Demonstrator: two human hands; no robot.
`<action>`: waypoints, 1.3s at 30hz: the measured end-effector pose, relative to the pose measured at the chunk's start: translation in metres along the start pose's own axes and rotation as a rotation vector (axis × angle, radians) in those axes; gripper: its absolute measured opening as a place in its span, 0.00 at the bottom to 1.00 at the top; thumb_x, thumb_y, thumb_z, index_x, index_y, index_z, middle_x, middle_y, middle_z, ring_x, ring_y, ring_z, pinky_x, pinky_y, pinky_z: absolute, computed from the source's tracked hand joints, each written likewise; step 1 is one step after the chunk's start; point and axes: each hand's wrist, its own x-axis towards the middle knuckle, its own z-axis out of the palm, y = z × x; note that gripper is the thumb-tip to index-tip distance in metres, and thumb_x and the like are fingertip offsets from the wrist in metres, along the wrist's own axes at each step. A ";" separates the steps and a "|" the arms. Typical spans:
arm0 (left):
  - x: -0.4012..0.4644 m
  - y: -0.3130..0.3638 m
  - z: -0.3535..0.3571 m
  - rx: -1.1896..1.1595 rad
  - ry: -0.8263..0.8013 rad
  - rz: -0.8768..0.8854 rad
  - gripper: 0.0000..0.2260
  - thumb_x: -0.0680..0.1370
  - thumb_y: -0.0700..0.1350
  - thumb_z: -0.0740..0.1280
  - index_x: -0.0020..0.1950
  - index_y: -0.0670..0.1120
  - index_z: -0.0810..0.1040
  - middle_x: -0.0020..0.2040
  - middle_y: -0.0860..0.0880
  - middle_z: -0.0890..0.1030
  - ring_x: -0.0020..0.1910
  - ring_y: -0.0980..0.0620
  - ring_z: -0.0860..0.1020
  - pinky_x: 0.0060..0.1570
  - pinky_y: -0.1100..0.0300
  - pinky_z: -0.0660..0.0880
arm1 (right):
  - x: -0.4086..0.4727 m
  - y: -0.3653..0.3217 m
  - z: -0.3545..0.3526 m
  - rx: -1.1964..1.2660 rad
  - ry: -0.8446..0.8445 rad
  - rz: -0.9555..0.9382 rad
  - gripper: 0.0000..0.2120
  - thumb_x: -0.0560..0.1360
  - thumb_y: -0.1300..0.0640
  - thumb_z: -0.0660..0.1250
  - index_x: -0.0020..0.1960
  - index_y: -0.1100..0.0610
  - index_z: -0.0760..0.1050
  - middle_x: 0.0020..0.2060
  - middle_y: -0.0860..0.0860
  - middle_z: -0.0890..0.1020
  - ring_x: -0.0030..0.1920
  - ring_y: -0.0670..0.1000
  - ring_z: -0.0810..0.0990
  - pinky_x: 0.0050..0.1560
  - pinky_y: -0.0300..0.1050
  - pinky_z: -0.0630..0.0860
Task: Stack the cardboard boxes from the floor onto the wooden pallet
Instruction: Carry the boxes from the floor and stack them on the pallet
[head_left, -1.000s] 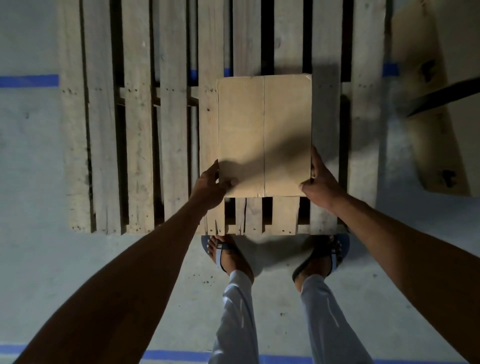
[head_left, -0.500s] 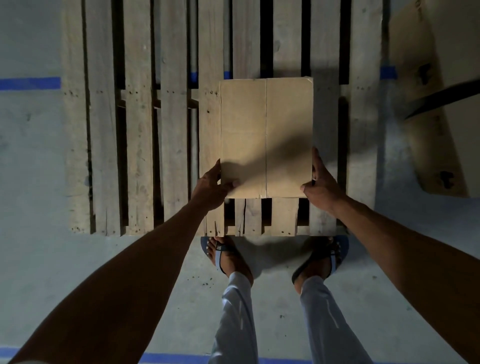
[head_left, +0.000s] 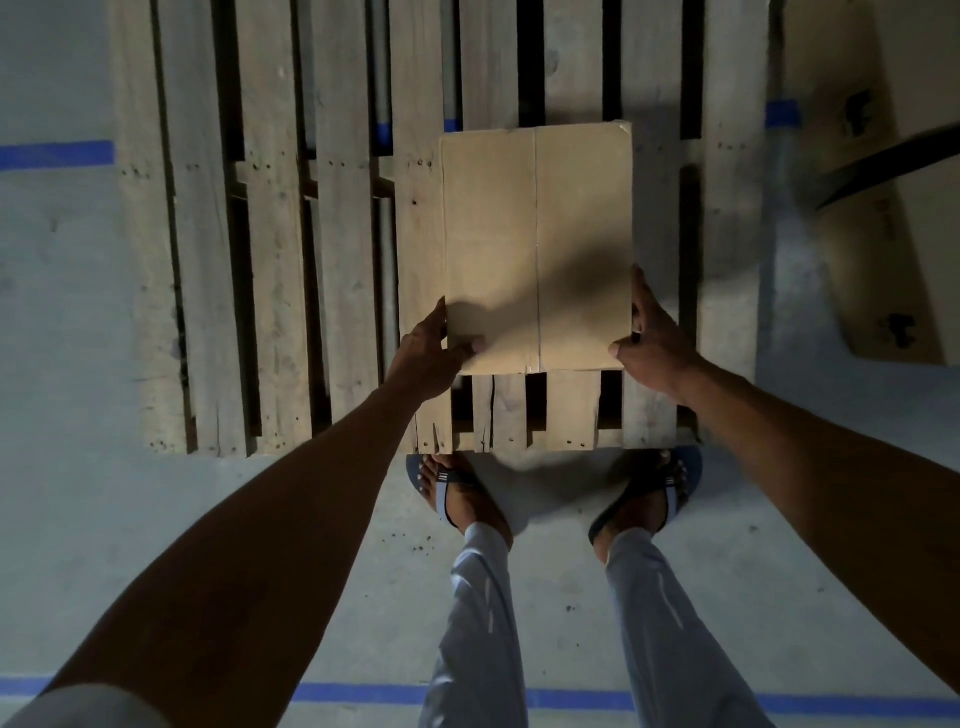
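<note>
A plain brown cardboard box (head_left: 537, 244) with a centre seam sits over the right half of the wooden pallet (head_left: 270, 234). My left hand (head_left: 431, 353) grips its near left corner, thumb on the top face. My right hand (head_left: 649, 343) grips the near right corner, thumb on top and fingers down the side. Whether the box rests on the slats or is held just above them I cannot tell.
A larger cardboard box (head_left: 883, 218) with dark printed marks lies on the floor right of the pallet, a dark strap or shadow across it. My sandalled feet (head_left: 457, 493) stand at the pallet's near edge. Blue tape lines (head_left: 57, 155) mark the concrete floor.
The box and both hands have stayed almost in place over the pallet; the view has shifted only slightly.
</note>
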 end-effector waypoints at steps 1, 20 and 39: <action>-0.001 0.001 0.001 -0.006 0.001 -0.006 0.26 0.80 0.52 0.74 0.77 0.54 0.70 0.66 0.51 0.80 0.66 0.47 0.78 0.64 0.47 0.79 | 0.000 0.001 -0.001 0.001 -0.001 -0.005 0.52 0.80 0.68 0.67 0.81 0.33 0.35 0.85 0.50 0.47 0.76 0.61 0.69 0.57 0.43 0.74; -0.011 0.002 0.000 -0.091 0.071 -0.142 0.39 0.78 0.55 0.76 0.85 0.55 0.59 0.74 0.47 0.77 0.68 0.44 0.79 0.64 0.40 0.81 | -0.002 0.002 -0.003 0.065 0.029 -0.031 0.47 0.81 0.68 0.64 0.83 0.40 0.37 0.84 0.54 0.54 0.78 0.60 0.66 0.65 0.51 0.79; -0.252 0.169 0.065 -0.088 0.049 -0.536 0.27 0.84 0.46 0.70 0.81 0.49 0.66 0.60 0.38 0.83 0.55 0.39 0.83 0.52 0.44 0.81 | -0.256 0.096 -0.119 0.032 0.012 0.164 0.27 0.81 0.62 0.65 0.79 0.54 0.66 0.71 0.54 0.78 0.70 0.55 0.77 0.68 0.41 0.69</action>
